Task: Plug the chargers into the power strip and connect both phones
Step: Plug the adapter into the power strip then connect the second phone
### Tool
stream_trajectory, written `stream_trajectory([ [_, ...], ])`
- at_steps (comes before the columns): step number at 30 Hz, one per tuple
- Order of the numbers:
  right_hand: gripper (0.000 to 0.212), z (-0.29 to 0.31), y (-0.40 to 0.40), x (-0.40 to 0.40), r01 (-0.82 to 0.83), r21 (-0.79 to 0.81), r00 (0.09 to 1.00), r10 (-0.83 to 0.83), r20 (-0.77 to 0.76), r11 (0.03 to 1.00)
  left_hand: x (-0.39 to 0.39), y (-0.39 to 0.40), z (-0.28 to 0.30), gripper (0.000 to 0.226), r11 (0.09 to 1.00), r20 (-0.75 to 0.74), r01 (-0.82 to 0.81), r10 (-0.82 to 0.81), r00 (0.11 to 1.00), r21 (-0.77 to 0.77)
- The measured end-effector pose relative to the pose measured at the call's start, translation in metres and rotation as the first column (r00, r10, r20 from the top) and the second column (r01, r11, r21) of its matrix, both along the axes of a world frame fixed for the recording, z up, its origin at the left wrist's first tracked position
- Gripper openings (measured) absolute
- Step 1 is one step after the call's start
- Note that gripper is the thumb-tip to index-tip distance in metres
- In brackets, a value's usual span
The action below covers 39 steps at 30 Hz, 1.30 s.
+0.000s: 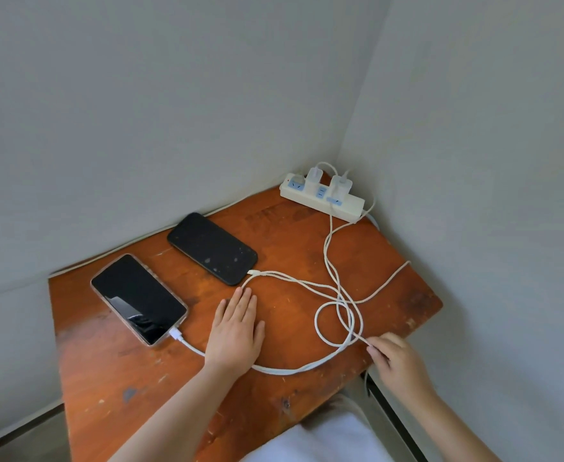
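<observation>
Two phones lie screen-up on the brown wooden surface (113,378), and both screens are dark. The power strip (322,198) sits in the far corner of the surface, close to where the two walls meet. Two white chargers (315,178) stand in the power strip, side by side.

The black phone (212,248) lies nearer the power strip. A white cable (294,278) goes into its end that points away from the wall. The phone with the clear case (138,298) lies farther from the power strip, just beside the black phone but not touching it. A thicker white cable (294,370) is plugged into its near end and bends in a long curve along the surface.

Both cables run back toward the power strip. On the way they cross and make loose loops.

The left hand (235,331) lies flat on the surface, palm down, between the phone with the clear case and the loops. Its fingers (245,301) are straight and close together and hold nothing. The fingertips point toward the black phone and come right up to the thin cable. The forearm passes over the thick cable.

The right hand (397,365) is at the surface's edge, far from the power strip. Its fingers (375,350) are bent and pinch a thin white cable where the loops end.
</observation>
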State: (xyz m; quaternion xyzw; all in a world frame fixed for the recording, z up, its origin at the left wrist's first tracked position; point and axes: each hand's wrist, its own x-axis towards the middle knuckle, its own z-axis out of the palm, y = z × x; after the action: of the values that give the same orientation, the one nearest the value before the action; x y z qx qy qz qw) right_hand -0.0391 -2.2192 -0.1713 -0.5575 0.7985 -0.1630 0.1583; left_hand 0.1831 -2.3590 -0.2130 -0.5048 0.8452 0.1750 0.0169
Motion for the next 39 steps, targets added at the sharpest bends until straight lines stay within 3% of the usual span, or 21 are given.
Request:
stream_trajectory([
  [4, 0.018, 0.032, -0.035, -0.005, 0.103, 0.024, 0.963, -0.106, 0.250, 0.994, 0.002, -0.001, -0.002, 0.055, 1.000, 0.001, 0.015, -0.015, 1.000, 0.005],
  [8, 0.023, 0.064, -0.090, -0.002, 0.103, 0.124, 0.832, -0.154, 0.532, 0.987, 0.002, -0.002, 0.000, 0.052, 0.999, -0.028, -0.002, 0.003, 1.000, 0.035],
  [12, 0.011, 0.068, -0.128, 0.018, 0.072, 0.212, 0.740, -0.195, 0.644, 0.975, 0.007, 0.000, 0.011, 0.046, 0.997, -0.190, -0.046, 0.056, 0.980, 0.057],
  [17, 0.017, 0.058, -0.153, 0.045, 0.032, 0.328, 0.658, -0.267, 0.704, 0.944, 0.008, 0.007, 0.031, 0.039, 0.999, -0.368, -0.039, 0.039, 0.929, 0.007],
  [19, 0.018, 0.053, -0.154, 0.050, -0.018, 0.337, 0.718, -0.222, 0.659, 0.941, 0.003, 0.006, 0.032, 0.036, 0.997, -0.355, -0.079, 0.074, 0.932, 0.000],
  [21, 0.015, 0.050, -0.149, 0.047, -0.098, 0.303, 0.845, -0.081, 0.529, 0.948, 0.005, 0.002, 0.030, 0.037, 0.990, -0.272, -0.139, 0.137, 0.953, 0.015],
  [23, 0.024, 0.051, -0.140, 0.041, -0.229, 0.310, 0.905, 0.084, 0.416, 0.923, 0.012, -0.003, 0.024, 0.039, 0.988, -0.166, -0.152, 0.155, 0.974, 0.031],
  [26, 0.018, 0.051, -0.127, 0.033, -0.416, 0.464, 0.908, 0.335, 0.250, 0.782, 0.023, -0.005, 0.019, 0.042, 0.989, -0.089, -0.142, 0.144, 0.986, 0.029],
  [29, 0.031, 0.051, -0.126, 0.029, -0.469, 0.541, 0.880, 0.423, 0.216, 0.698, 0.027, -0.005, 0.018, 0.041, 0.996, -0.103, -0.084, 0.085, 0.991, 0.019],
  [32, 0.047, 0.053, -0.144, 0.029, -0.398, 0.496, 0.912, 0.393, 0.121, 0.772, 0.028, -0.007, 0.018, 0.038, 1.000, -0.136, 0.016, -0.015, 0.991, 0.001],
  [35, 0.029, 0.051, -0.166, 0.036, -0.314, 0.312, 0.919, 0.369, -0.136, 0.897, 0.029, -0.011, 0.020, 0.037, 0.996, -0.138, 0.091, -0.091, 0.986, -0.008],
  [37, 0.019, 0.041, -0.178, 0.042, -0.344, 0.206, 0.898, 0.385, -0.215, 0.916, 0.029, -0.016, 0.023, 0.037, 0.992, -0.118, 0.124, -0.124, 0.985, -0.013],
  [39, 0.029, 0.026, -0.189, 0.046, -0.409, 0.199, 0.856, 0.450, -0.254, 0.891, 0.029, -0.023, 0.026, 0.038, 0.993, -0.095, 0.116, -0.118, 0.989, -0.025],
])
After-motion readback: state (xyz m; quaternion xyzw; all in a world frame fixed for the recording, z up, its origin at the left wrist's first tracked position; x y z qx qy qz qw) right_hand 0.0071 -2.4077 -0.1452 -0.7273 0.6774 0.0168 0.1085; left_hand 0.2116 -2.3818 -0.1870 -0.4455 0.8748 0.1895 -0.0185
